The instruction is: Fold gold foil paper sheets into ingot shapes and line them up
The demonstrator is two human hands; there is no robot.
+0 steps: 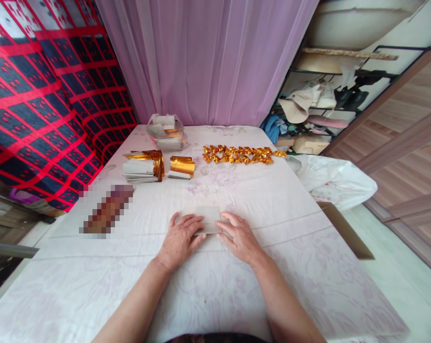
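Left hand (181, 237): grip spread, apparently steadying pale paper (210, 219).
Right hand (240, 237): grip spread at its edge, likely bracing.

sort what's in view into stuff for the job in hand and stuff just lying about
Likely part of the job:
- grey paper rectangle, under the fingers of the left hand and right hand
- larger gold-and-grey paper stack
- smaller gold-and-grey paper stack
- folded gold pieces

Probably just lying about:
- beige hat
- blue cloth
- white plastic bag, contents hidden
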